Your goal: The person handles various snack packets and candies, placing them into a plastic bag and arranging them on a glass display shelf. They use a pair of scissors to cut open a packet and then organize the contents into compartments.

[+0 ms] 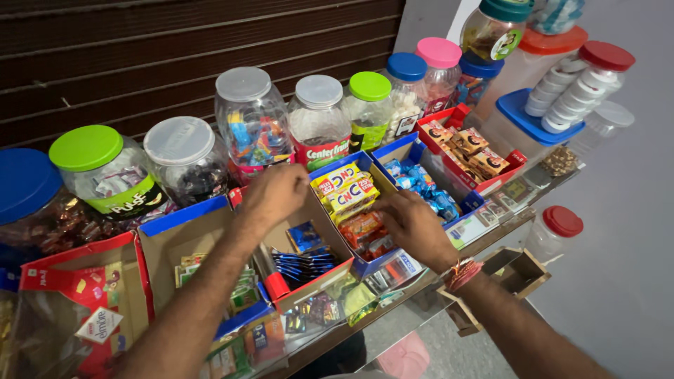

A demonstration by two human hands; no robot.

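Observation:
My left hand (pixel 275 193) hovers with curled fingers over the back edge of an open cardboard box (pixel 309 281) that holds dark blue packets (pixel 303 264). My right hand (pixel 413 226), with red threads on the wrist, reaches into the blue box (pixel 365 265) beside it. Its fingers rest on the yellow and orange snack packets (pixel 347 191) stacked there. Whether either hand grips a packet is hidden by the fingers.
A row of plastic candy jars with green, clear, blue and pink lids (pixel 317 116) lines the back against a brown shutter. More open boxes of sweets, one with blue-wrapped candies (pixel 420 184) and a red one (pixel 469 149), sit on the glass counter (pixel 484 235).

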